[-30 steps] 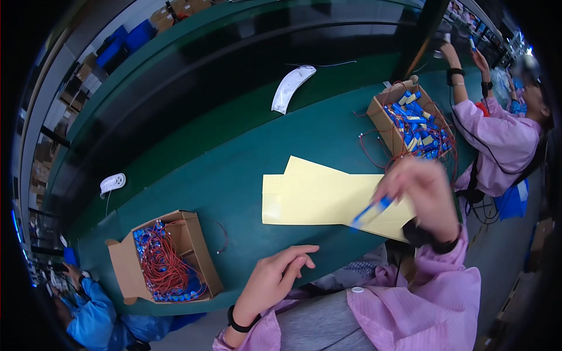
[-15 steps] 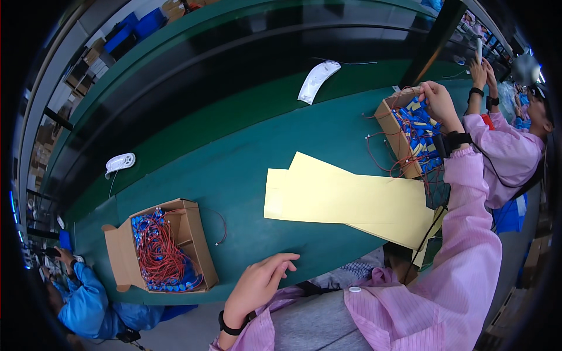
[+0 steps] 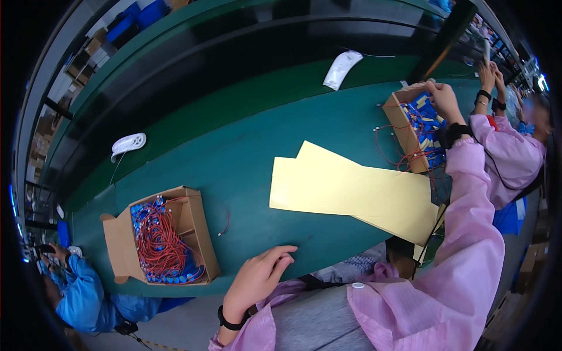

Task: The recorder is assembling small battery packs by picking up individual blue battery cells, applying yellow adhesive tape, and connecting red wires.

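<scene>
My right hand [image 3: 443,100] reaches to the far right, fingers closed on the upper rim of a small open cardboard box [image 3: 404,136]. Inside that box lie several blue cylindrical battery packs [image 3: 430,123] with yellow patches; their red wires [image 3: 389,153] hang over its side. Near the table's front edge my left hand [image 3: 257,279] is held with its fingers stretched out, nothing in it. Left of this hand stands a second open cardboard box [image 3: 203,243], filled with blue battery packs and a tangle of red wires [image 3: 164,243].
Yellow sheets [image 3: 328,184] overlap on the green table [image 3: 234,169]. Two white plastic parts [image 3: 342,70] [image 3: 129,143] with thin wires lie along the back. A dark post [image 3: 443,44] rises behind the right box. Co-workers sit at the right [image 3: 506,149] and the left [image 3: 93,298].
The view has shifted slightly, so the white parts and yellow sheets appear farther right and up. My right hand stays on the right box's rim; my left hand keeps nearly the same pose.
</scene>
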Demonstrator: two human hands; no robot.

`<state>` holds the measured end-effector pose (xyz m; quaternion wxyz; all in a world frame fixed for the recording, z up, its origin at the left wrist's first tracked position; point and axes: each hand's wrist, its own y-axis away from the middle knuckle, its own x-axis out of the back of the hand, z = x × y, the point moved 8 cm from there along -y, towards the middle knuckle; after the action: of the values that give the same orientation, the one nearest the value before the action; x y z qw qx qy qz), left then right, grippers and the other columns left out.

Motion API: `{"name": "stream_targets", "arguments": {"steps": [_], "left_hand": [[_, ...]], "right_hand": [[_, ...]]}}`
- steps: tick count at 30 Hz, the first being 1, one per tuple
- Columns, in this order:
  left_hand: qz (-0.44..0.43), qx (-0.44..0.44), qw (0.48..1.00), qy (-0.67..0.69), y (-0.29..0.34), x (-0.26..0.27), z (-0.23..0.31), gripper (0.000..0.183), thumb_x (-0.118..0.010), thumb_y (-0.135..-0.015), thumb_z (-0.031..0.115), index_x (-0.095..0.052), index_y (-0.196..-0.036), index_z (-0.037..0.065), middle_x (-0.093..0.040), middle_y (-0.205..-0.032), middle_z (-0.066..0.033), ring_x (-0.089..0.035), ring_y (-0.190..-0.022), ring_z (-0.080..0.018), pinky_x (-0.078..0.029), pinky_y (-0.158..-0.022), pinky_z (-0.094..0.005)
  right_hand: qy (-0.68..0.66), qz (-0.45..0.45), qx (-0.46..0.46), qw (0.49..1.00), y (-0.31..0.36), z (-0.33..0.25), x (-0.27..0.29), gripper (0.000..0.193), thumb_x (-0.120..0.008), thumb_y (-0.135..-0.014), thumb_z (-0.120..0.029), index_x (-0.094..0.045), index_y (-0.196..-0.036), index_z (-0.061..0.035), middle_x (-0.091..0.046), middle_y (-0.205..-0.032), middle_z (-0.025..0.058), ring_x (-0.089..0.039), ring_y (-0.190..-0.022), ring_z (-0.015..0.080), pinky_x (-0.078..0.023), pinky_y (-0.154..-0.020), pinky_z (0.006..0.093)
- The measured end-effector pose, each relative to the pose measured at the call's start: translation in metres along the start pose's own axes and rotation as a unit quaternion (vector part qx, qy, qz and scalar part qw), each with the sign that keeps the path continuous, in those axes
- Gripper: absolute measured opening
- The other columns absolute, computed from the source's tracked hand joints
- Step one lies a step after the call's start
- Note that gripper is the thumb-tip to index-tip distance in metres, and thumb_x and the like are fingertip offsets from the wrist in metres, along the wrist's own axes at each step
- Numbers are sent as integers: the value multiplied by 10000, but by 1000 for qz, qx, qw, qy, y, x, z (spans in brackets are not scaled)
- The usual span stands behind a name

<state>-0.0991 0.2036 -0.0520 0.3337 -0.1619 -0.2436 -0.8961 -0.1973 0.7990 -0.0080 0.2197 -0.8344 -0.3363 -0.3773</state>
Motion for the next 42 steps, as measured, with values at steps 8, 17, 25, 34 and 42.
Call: {"name": "stream_targets", "arguments": {"steps": [8, 17, 25, 34, 42], "left_hand": [[74, -37, 994, -73, 1, 13, 3, 256, -557, -937, 177, -590, -1151, 41, -610, -1086, -133, -589, -1004, -304, -469, -864, -380], [119, -131, 963, -203, -38, 13, 23, 385, -531, -954, 227, -519, -1258, -9, -422, -1419, -202, -423, -1306, -353, -380, -1062, -404], [75, -105, 957, -259, -58, -8, 4, 490, -530, -952, 248, -454, -1314, -73, -353, -1453, -269, -373, -1346, -381, -371, -1083, -412], [87, -128, 961, -231, -57, -4, 3, 481, -545, -939, 230, -454, -1302, -71, -363, -1443, -271, -384, -1335, -386, -389, -1068, -416], [111, -128, 973, -158, -18, 11, 5, 439, -549, -941, 246, -503, -1264, -48, -430, -1396, -268, -430, -1297, -393, -389, -1060, -422]], "right_hand": [[35, 16, 221, 975, 133, -165, 13, 252, -593, -907, -200, -690, -1072, -36, -713, -936, 125, -670, -776, 214, -511, -723, 314], [60, -233, 438, 866, 287, -276, -177, 287, -758, -743, -271, -701, -893, -34, -647, -878, 104, -653, -797, 283, -527, -707, 379], [105, -131, 524, 835, 307, -287, -204, 212, -744, -727, -199, -633, -779, -26, -556, -802, 85, -590, -792, 239, -527, -637, 340], [5, -181, 435, 882, 292, -277, -208, 136, -626, -832, -115, -602, -776, 6, -645, -754, 164, -631, -661, 336, -515, -615, 412], [-35, -293, 334, 895, 278, -268, -201, 173, -576, -920, -158, -585, -873, 9, -670, -833, 203, -653, -773, 372, -500, -683, 408]]}}
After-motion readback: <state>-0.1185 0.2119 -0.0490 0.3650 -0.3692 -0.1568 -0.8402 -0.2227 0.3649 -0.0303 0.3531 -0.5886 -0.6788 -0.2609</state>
